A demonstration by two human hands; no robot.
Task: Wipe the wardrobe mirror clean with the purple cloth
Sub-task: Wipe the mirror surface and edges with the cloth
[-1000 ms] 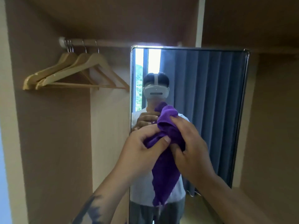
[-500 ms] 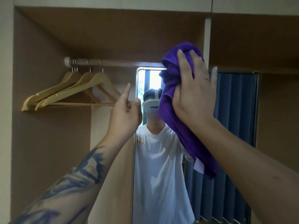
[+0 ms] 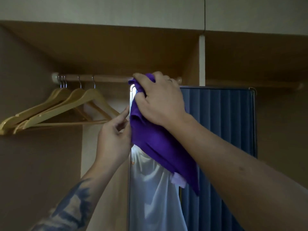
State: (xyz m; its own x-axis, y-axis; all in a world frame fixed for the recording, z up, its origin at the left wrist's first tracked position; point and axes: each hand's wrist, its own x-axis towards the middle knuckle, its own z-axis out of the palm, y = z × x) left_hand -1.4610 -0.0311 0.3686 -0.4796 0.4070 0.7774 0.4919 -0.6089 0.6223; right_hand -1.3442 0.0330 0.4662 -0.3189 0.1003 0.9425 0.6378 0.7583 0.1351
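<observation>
right hand (image 3: pixel 160 100): fingers curled round bunched purple cloth (image 3: pixel 155 140), pressing it on the top-left corner of the tall metal-framed wardrobe mirror (image 3: pixel 220 124), cloth tail hanging down the glass | left hand (image 3: pixel 113 137): at mirror's left edge, forefinger straight along frame, other fingers loosely bent, holding nothing | pale wooden hangers (image 3: pixel 55 110) on the rail, left

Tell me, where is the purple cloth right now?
In the head view the purple cloth is at centre, held by the right hand against the mirror at its top left corner, just under the hanging rail, with the left hand beside it.
</observation>
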